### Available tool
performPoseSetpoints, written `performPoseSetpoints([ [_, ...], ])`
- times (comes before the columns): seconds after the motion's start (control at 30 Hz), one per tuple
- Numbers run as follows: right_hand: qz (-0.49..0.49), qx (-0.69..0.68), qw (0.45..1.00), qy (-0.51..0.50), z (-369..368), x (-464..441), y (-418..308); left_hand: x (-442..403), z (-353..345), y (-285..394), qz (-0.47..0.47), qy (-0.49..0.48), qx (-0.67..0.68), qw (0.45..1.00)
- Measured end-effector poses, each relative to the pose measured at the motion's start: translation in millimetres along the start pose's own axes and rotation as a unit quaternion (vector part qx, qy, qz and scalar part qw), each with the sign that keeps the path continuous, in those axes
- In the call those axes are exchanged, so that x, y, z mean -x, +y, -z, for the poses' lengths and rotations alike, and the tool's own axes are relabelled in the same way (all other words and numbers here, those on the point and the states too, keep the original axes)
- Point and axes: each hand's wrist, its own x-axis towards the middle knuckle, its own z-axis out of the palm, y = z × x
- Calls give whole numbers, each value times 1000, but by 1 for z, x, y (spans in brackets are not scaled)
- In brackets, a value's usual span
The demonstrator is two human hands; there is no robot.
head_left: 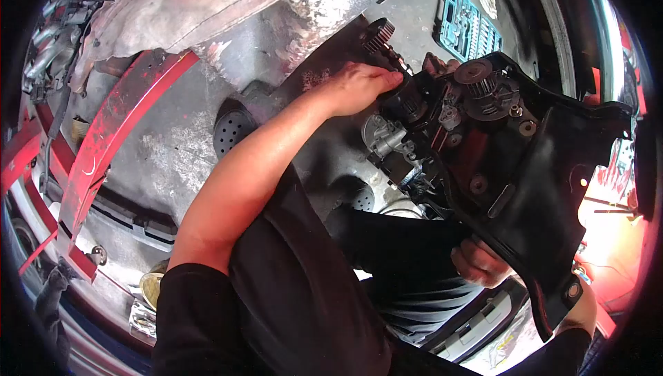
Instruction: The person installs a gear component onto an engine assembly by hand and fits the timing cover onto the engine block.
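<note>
My left hand [362,87] reaches across with its fingers closed at the top of a black cylindrical part [404,103]; its fingertips are partly hidden. Just beyond them is a dark toothed gear [378,35]. Below the hand sits a silver metal housing [385,136] among engine parts. A large black engine cover [535,182], tilted, fills the right side. Beside its upper edge shows a toothed pulley [474,80]. My right hand [480,263] curls its fingers round the cover's lower edge, while the forearm passes behind it.
An open teal tool case [468,24] with sockets lies on the floor at the back. Red metal beams [114,138] stand at the left. A stained cloth [193,6] hangs at the top left. Dark clogs [231,131] are on the scuffed floor. A bright light glows at the right.
</note>
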Motion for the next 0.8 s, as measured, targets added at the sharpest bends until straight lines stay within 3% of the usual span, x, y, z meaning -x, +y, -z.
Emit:
performPoseSetpoints([
  [0.03, -4, 0, 1000, 1, -1, 0, 0, 3, 2, 11, 41, -16, 48, 998],
  [0.17, -9, 32, 999, 11, -2, -9, -1, 8, -1, 11, 11, -34, 105, 994],
  [0.23, -26, 25, 999, -12, 4, -16, 0, 8, -5, 16, 103, -53, 134, 984],
  [0.33, -22, 21, 1000, -3, 0, -9, -1, 5, -4, 23, 118, -68, 146, 980],
  [0.47, -14, 24, 999, 26, -4, 0, -2, 3, -13, 5, 107, -58, 165, 979],
  [0.57, -29, 2, 999, -41, 5, -7, -4, -3, -12, -2, 76, -79, 172, 979],
  [0.77, -31, -24, 999, 19, 1, -11, 4, -10, 4, 12, 78, -96, 23, 992],
  [0.8, -16, -12, 1000, -15, 7, -15, 5, -9, 8, 19, 96, -92, 7, 991],
])
